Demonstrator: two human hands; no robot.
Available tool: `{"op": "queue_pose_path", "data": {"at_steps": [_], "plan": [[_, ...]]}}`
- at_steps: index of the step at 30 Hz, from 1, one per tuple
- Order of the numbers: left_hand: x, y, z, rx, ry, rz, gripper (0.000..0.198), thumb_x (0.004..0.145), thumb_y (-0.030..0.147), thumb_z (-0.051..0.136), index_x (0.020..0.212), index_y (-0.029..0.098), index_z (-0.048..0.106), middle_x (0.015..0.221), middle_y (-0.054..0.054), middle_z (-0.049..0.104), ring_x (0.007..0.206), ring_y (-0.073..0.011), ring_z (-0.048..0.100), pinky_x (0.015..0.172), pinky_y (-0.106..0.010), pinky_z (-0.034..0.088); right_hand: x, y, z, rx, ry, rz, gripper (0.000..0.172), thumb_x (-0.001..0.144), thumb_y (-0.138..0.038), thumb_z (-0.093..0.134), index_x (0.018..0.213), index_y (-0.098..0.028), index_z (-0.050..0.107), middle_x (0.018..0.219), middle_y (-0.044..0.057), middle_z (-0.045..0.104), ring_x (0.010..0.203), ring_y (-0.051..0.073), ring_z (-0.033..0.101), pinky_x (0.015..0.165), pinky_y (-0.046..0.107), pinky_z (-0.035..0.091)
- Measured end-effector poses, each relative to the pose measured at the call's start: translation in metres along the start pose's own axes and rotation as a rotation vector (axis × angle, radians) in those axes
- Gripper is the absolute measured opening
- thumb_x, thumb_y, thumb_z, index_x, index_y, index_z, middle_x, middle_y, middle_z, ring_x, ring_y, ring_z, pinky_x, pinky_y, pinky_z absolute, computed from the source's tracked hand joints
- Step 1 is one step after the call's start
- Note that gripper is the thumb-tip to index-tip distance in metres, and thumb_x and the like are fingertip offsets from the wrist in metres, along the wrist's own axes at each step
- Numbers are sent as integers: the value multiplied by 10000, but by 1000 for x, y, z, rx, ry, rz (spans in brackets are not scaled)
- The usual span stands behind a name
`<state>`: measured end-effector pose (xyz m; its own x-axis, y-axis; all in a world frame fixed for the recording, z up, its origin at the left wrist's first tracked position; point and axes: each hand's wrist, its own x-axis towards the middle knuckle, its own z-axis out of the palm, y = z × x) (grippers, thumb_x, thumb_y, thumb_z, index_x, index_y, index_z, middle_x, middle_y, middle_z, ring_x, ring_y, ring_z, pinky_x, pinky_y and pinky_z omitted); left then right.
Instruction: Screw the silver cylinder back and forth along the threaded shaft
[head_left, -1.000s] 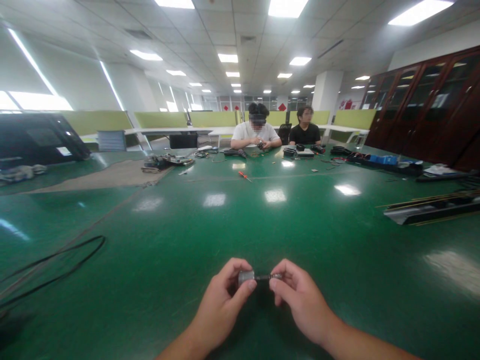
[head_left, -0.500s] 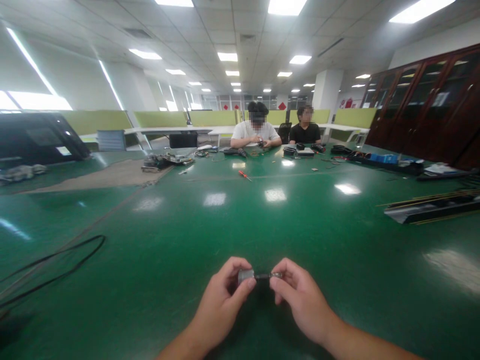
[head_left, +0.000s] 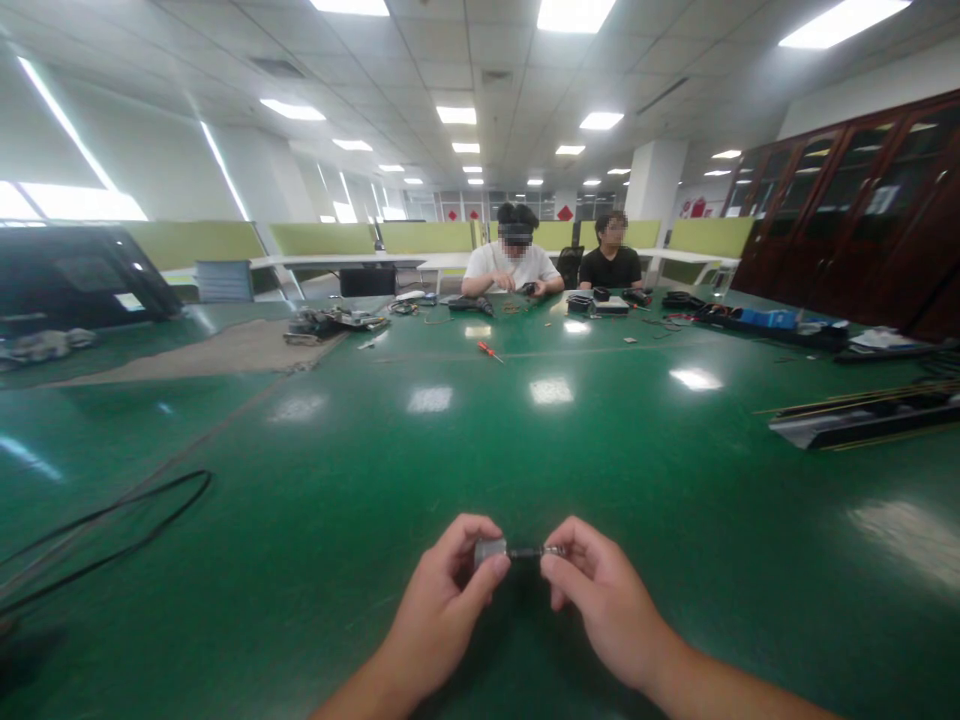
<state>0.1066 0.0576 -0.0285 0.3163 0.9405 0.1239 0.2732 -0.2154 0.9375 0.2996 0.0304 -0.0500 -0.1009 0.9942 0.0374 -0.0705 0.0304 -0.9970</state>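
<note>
My left hand point(head_left: 450, 590) pinches a small grey cylinder point(head_left: 490, 550) between thumb and forefinger. A thin dark shaft point(head_left: 525, 553) runs level from the cylinder across the gap between my hands. My right hand point(head_left: 592, 590) is closed in a pinch on the shiny metal end point(head_left: 553, 550) of this shaft; its fingertips cover part of that end. Both hands are held low in the middle of the view, over the green table top point(head_left: 360, 480). The exact kind of part is too small to tell.
A black cable point(head_left: 180, 520) loops at left. Further off lies a red screwdriver point(head_left: 489, 350). A long metal channel with thin rods point(head_left: 862, 415) is at right. Beyond, two people point(head_left: 517, 255) sit among electronic parts point(head_left: 334, 322); a dark monitor point(head_left: 82, 272) stands far left.
My hands and the part between them stay almost in place. Across the table, the person in white has moved their hands apart.
</note>
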Motion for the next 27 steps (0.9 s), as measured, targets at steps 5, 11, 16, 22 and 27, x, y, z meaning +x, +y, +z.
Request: {"op": "queue_pose_path", "data": {"at_steps": [5, 11, 16, 22, 27], "plan": [[0, -2, -1, 10, -20, -4, 186, 919, 365, 579, 1006, 201, 562, 716, 37, 548, 597, -133, 537, 582, -225, 419, -1, -2, 0, 1, 10, -1, 169, 896, -318, 613, 819, -189, 535, 679, -34, 529, 610, 131, 532, 614, 257, 411], [1, -3, 0, 2, -23, 1, 194, 924, 372, 579, 1005, 197, 561, 730, 34, 550, 599, -129, 529, 588, -224, 422, 0, 0, -1, 27, 13, -5, 165, 877, -314, 626, 817, -184, 544, 690, -31, 533, 604, 130, 542, 609, 257, 411], [1, -3, 0, -4, -26, 4, 201, 927, 384, 578, 1004, 198, 565, 737, 34, 550, 597, -125, 525, 590, -222, 426, 0, 0, -1, 49, 21, -5, 171, 864, -320, 626, 808, -182, 540, 674, -32, 530, 602, 130, 532, 606, 255, 410], [1, -4, 1, -14, -25, 2, 201, 924, 381, 580, 1003, 197, 560, 741, 34, 546, 591, -123, 521, 583, -220, 424, 1, -1, -2, 36, 22, -2, 167, 863, -322, 618, 817, -180, 543, 671, -31, 537, 599, 130, 534, 610, 258, 412], [1, -3, 1, -13, -24, -8, 207, 926, 390, 578, 998, 196, 562, 730, 35, 540, 589, -125, 518, 585, -223, 422, 0, -2, -3, 32, 30, 9, 177, 857, -331, 616, 810, -180, 538, 672, -31, 537, 598, 130, 532, 614, 262, 409]]}}
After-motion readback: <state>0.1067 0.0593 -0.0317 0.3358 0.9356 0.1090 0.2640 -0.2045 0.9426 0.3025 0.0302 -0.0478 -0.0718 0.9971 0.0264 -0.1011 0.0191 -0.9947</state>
